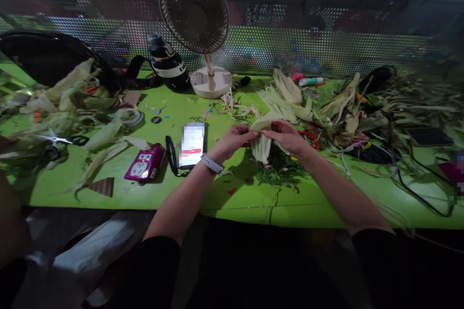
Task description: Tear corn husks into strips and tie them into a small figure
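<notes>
Both my hands meet over the green table [232, 193], pinching a pale corn husk [261, 148] between them. My left hand [234, 141], with a light watch band at the wrist, grips the husk from the left. From the right, my right hand [284, 136] holds it with thumb and fingers closed. The husk's wide, ragged end hangs down between the hands. Beneath it lies a clump of thin green leaves [281, 174]. Just behind my hands, more corn husks [286, 94] are piled on the table.
Left of my arm lie a lit phone [192, 145] and a purple power socket [145, 164]. Scissors [60, 140] rest among husks further left. A fan [210, 79] and a dark bottle [168, 65] stand at the back. Cables [409, 186] run along the right, and another person's arm [10, 222] shows at the left edge.
</notes>
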`<state>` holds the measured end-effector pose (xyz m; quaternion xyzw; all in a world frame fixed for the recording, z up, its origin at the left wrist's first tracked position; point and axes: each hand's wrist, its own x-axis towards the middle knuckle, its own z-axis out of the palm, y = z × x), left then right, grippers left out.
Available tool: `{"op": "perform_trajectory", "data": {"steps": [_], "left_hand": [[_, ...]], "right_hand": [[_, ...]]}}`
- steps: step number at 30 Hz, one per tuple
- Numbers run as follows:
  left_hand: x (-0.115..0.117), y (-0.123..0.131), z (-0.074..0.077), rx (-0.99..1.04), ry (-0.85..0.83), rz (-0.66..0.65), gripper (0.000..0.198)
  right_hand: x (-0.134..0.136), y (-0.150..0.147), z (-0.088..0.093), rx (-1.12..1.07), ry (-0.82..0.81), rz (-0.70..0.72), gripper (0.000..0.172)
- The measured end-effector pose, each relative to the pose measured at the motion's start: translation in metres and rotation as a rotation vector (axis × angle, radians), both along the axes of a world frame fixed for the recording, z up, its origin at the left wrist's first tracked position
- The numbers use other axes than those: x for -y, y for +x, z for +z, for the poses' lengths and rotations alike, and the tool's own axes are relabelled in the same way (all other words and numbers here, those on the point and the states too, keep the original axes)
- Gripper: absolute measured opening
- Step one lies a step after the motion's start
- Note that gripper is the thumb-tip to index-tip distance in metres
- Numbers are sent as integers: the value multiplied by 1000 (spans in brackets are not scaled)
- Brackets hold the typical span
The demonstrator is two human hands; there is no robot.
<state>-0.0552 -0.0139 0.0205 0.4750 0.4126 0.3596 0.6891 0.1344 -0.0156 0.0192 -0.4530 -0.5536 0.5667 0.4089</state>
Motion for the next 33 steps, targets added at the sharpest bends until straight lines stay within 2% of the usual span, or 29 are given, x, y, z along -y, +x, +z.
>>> {"op": "perform_trajectory", "data": {"steps": [4,9,13,16,19,23,28,31,33], "left_hand": [[-2,-1,-4,-18,72,-51,40],[-3,-3,-10,-103,224,-20,34],[0,-2,-2,-297,320,-76,12],[9,0,8,-541,426,-128,11],[19,3,12,-717,602,-67,14],[25,8,11,-743,693,21,23],[29,9,12,-831,706,24,22],[30,7,13,-839,707,98,19],[29,5,14,-829,679,135,24]], "right_hand": [[0,1,5,62,-5,39,44],[4,3,12,259,20,101,38],[9,5,21,470,97,159,22],[13,2,26,661,198,152,17],[17,-4,28,839,281,112,15],[21,-9,24,979,356,88,12],[22,-11,18,963,414,23,18],[21,-10,18,836,405,-30,16],[19,-7,17,716,364,-66,12]]}}
